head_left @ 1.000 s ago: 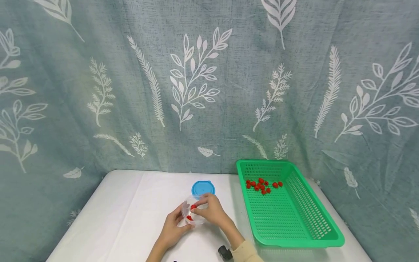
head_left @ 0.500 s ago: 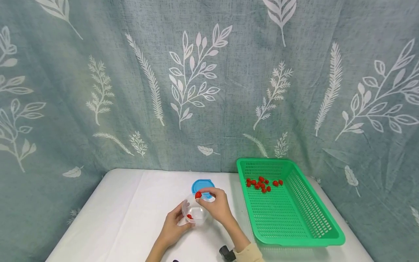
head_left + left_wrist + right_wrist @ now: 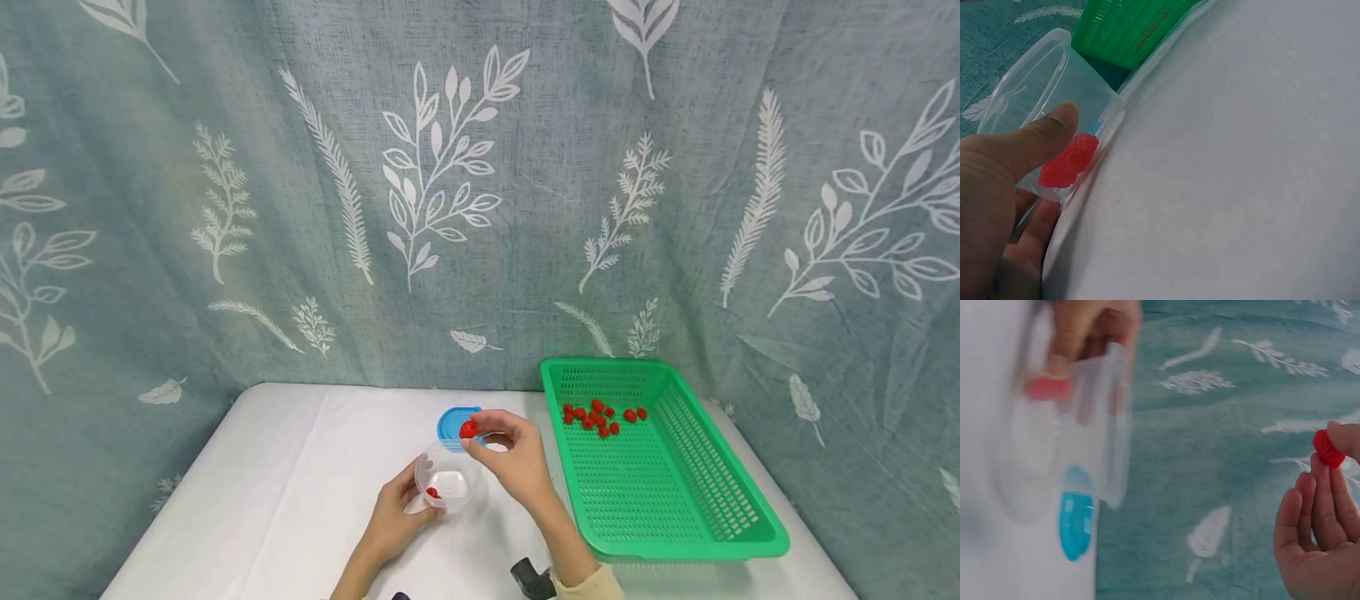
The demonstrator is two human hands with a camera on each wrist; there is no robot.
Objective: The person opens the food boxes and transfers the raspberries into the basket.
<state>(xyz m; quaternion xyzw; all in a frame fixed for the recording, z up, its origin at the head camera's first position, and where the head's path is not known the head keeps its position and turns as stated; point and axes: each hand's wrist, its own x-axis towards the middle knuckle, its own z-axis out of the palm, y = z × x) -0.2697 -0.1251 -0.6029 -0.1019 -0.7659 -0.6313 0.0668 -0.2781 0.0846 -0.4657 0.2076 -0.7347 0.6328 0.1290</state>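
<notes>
My left hand grips a clear plastic tub by its side, thumb on the near wall and fingers around the far side. One raspberry lies inside, seen through the wall beside the thumb in the left wrist view. Between thumb and fingertips my right hand pinches another raspberry, raised above the tub's far right rim. In the head view this raspberry overlaps the blue lid, which lies on the table just behind the tub.
A green perforated basket stands on the right of the white table, with several raspberries gathered at its far left. A patterned curtain hangs behind the table.
My right hand has lifted its raspberry out of the tub and drawn it up and to the right. The left hand and tub have stayed nearly still.
</notes>
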